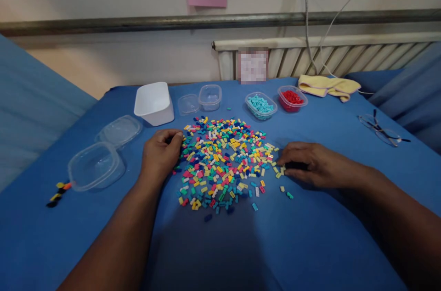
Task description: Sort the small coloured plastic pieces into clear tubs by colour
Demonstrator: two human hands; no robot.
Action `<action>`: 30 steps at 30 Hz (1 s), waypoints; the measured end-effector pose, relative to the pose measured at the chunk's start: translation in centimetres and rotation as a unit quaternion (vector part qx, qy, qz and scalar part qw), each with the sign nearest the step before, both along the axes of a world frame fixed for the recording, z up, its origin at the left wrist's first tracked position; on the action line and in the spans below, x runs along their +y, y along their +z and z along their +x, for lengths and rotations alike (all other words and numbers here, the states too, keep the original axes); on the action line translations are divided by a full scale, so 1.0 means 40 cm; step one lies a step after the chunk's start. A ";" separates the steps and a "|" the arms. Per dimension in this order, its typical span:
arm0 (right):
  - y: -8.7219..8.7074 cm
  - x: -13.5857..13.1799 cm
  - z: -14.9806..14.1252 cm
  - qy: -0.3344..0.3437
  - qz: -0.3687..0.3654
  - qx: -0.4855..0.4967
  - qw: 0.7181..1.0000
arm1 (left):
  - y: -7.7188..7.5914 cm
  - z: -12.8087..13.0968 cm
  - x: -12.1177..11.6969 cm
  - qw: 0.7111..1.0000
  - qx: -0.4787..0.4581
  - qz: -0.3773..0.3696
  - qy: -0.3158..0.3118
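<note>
A wide, loose pile of small toy building bricks [223,158] in yellow, pink, green, white and blue lies on the blue cloth between my hands. My left hand [160,153] rests at the pile's left edge with its fingers curled in. Whatever its fingertips hold, if anything, is hidden. At the right edge, my right hand [312,163] has thumb and fingers bent together around a pale yellow brick [283,170]. Several more pale yellow bricks lie beside those fingertips. A green brick [290,195] sits apart, just below that hand.
Behind the pile stand a white tub [154,103], a small clear container [210,97], a box of turquoise bricks [261,105] and a box of red bricks [292,98]. A larger clear container [94,167] is at left. Eyeglasses [382,130] and a yellow cloth [325,86] lie right.
</note>
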State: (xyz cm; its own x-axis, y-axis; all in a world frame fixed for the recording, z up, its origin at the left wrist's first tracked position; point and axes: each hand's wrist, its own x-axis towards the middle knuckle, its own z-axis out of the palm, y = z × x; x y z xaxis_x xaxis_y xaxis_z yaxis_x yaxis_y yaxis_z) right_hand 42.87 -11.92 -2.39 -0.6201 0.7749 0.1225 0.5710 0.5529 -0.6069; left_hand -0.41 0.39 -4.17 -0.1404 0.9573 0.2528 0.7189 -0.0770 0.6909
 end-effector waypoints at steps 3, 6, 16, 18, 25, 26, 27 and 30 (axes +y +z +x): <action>-0.001 -0.001 0.004 -0.002 -0.006 -0.011 1.000 | 0.005 0.003 -0.002 1.000 0.003 -0.012 0.007; -0.003 -0.002 0.006 -0.010 -0.014 -0.010 1.000 | 0.003 0.002 0.000 1.000 -0.003 -0.010 0.008; 0.003 -0.007 -0.023 0.009 -0.007 0.011 1.000 | 0.008 0.002 -0.004 1.000 -0.002 -0.017 0.007; 0.005 -0.006 -0.021 0.012 -0.004 0.005 1.000 | 0.011 0.004 -0.005 1.000 -0.003 -0.020 0.009; -0.015 -0.004 -0.023 -0.052 0.033 0.001 0.998 | 0.005 0.003 -0.007 1.000 -0.011 -0.008 0.006; -0.021 -0.004 -0.028 -0.055 0.039 0.006 0.998 | 0.005 0.002 -0.007 1.000 -0.009 -0.007 0.007; -0.028 -0.004 -0.032 -0.055 0.045 0.009 0.997 | 0.005 0.002 -0.007 1.000 -0.006 -0.007 0.009; -0.043 -0.003 -0.041 -0.050 0.063 0.013 0.997 | 0.005 0.002 -0.007 1.000 -0.003 -0.008 0.010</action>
